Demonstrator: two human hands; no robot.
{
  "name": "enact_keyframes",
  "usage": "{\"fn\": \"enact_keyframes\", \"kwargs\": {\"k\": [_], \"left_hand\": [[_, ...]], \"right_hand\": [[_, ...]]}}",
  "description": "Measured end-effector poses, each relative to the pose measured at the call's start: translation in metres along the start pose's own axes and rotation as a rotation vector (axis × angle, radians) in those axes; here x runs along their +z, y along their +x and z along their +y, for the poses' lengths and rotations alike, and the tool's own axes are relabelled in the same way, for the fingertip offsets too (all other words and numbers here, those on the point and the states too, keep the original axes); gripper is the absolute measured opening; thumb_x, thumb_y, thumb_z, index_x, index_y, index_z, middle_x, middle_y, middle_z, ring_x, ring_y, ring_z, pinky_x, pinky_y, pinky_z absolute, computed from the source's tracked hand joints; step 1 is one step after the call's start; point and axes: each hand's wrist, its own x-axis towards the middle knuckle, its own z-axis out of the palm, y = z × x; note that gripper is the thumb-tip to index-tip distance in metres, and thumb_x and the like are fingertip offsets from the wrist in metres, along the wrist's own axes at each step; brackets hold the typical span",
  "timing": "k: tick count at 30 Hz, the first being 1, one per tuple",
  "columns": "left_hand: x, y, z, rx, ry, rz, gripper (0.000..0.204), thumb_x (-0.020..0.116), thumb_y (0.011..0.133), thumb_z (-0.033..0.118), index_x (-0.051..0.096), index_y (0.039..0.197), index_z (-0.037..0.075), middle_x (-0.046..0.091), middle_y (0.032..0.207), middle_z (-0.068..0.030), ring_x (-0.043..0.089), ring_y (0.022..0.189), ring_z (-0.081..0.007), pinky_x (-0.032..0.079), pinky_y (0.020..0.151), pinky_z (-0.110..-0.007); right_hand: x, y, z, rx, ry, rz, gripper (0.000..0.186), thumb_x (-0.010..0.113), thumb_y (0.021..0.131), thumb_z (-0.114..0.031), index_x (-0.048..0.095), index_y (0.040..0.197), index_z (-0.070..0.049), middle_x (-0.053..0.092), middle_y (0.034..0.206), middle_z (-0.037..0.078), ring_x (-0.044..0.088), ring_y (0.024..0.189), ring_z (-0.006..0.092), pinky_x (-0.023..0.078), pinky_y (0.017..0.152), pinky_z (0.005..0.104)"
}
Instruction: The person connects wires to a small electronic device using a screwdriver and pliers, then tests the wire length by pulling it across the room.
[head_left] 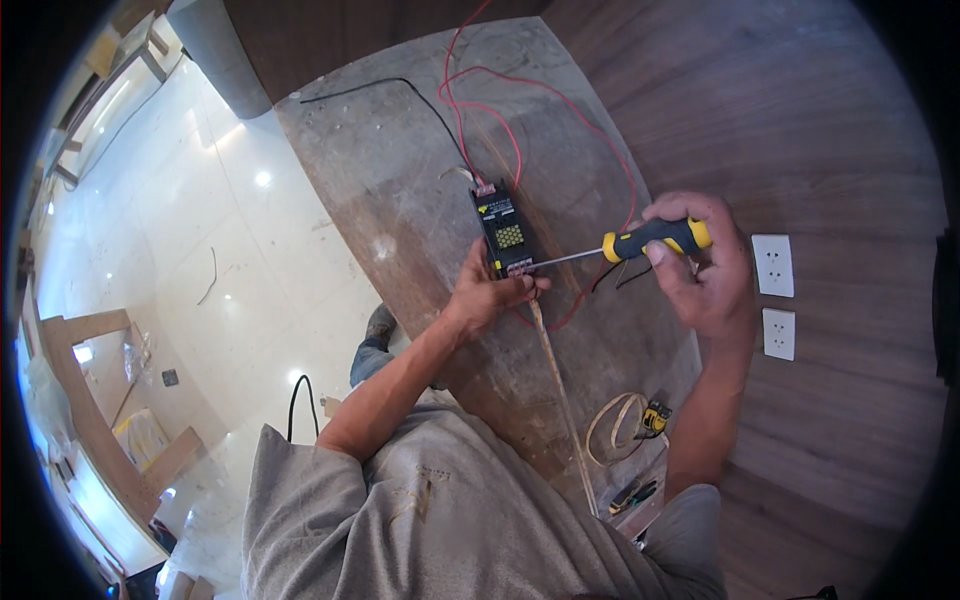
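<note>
Driver unit (503, 234), a small black box, lies mid-table (400, 180), pinned at its near end by the left hand (487, 292), fingers pinching at the terminals, apparently to steady it. Right hand (700, 265) is wrapped around the screwdriver (630, 246), tip at the terminals. Red wires (540, 95) loop alongside; a tape coil (615, 425) and two wall sockets (773, 265) lie clear.

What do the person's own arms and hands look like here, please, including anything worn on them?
Both hands, left hand and right hand, are bare: no gloves, rings or watch visible. The forearms are uncovered; short sleeves of a loose grey T-shirt end at the upper arms.
</note>
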Motion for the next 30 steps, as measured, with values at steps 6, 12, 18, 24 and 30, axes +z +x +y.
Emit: {"fn": "enact_keyframes", "kwargs": {"k": [6,12,18,24,30], "left_hand": [[-0.001,0.001,-0.002,0.044,-0.017,-0.016,0.062,0.065,0.083,-0.017,0.036,0.131,0.008,0.064,0.107,-0.0106,0.074,0.094,-0.0304,0.062,0.078,-0.04],[-0.001,0.001,-0.002,0.021,0.031,-0.012,0.059,0.066,0.085,-0.014,0.038,0.132,0.01,0.063,0.111,-0.0096,0.073,0.1,-0.0316,0.062,0.082,-0.039],[-0.003,0.003,-0.004,0.038,0.044,-0.04,0.06,0.066,0.086,-0.013,0.038,0.133,0.009,0.063,0.112,-0.0096,0.073,0.099,-0.0312,0.062,0.083,-0.039],[-0.002,0.003,-0.004,0.055,0.045,-0.044,0.059,0.069,0.084,-0.011,0.04,0.132,0.009,0.063,0.11,-0.0095,0.073,0.098,-0.0307,0.061,0.082,-0.039],[0.002,0.0,0.0,0.023,0.056,-0.013,0.059,0.068,0.083,-0.014,0.04,0.13,0.009,0.062,0.104,-0.0077,0.073,0.098,-0.0306,0.061,0.082,-0.038]], "right_hand": [[-0.007,0.056,-0.028,-0.308,-0.13,-0.4,0.026,0.067,0.077,0.004,0.061,0.102,-0.003,0.061,0.092,0.011,0.065,0.089,0.0318,0.051,0.082,0.0387],[0.001,0.07,-0.051,-0.088,-0.485,-0.606,0.018,0.064,0.086,-0.006,0.062,0.103,-0.003,0.062,0.102,0.015,0.063,0.102,0.0342,0.05,0.086,0.0445],[0.006,0.065,-0.052,-0.221,-0.412,-0.423,0.02,0.069,0.088,-0.017,0.06,0.099,-0.002,0.062,0.098,0.014,0.062,0.088,0.0363,0.048,0.073,0.0461],[0.008,0.075,-0.066,0.06,-0.674,-0.645,0.027,0.067,0.088,-0.021,0.057,0.107,-0.004,0.06,0.111,0.015,0.061,0.099,0.0367,0.047,0.08,0.0459],[0.004,0.068,-0.054,-0.131,-0.484,-0.57,0.024,0.069,0.087,-0.017,0.057,0.104,-0.005,0.061,0.108,0.013,0.061,0.099,0.0361,0.047,0.079,0.0458]]}}
